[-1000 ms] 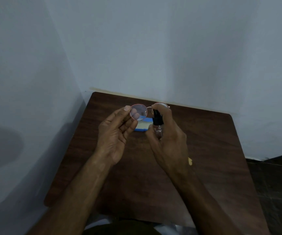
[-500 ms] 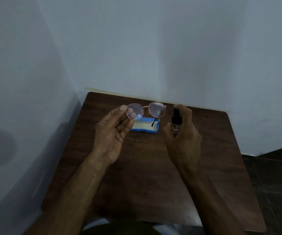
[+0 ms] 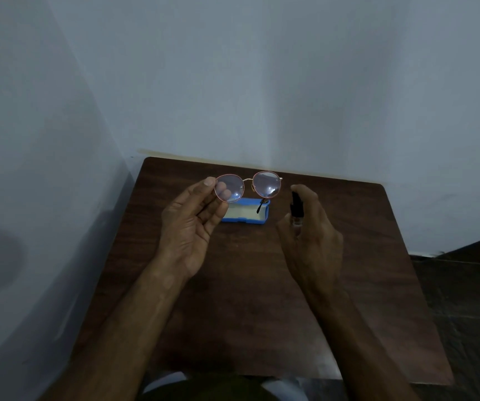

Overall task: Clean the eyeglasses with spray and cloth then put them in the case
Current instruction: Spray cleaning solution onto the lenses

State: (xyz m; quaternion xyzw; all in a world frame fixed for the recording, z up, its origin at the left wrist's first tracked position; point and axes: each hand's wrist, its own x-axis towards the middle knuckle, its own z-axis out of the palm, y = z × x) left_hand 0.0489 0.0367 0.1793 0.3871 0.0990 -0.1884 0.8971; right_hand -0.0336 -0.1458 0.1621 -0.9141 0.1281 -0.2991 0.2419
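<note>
Above the dark brown wooden table (image 3: pixel 261 285), the right hand (image 3: pixel 312 238) is wrapped around a small spray bottle with a black nozzle (image 3: pixel 296 205). The left hand (image 3: pixel 191 227) pinches the round pink-rimmed metal eyeglasses (image 3: pixel 247 187) at their left lens, held up in the air. Beyond them an open blue rectangular case (image 3: pixel 244 215) lies on the table near the pale wall (image 3: pixel 261 82)

Matt wood-grain table (image 3: pixel 261 285), glossy lenses (image 3: pixel 267 184), metal rims.
</note>
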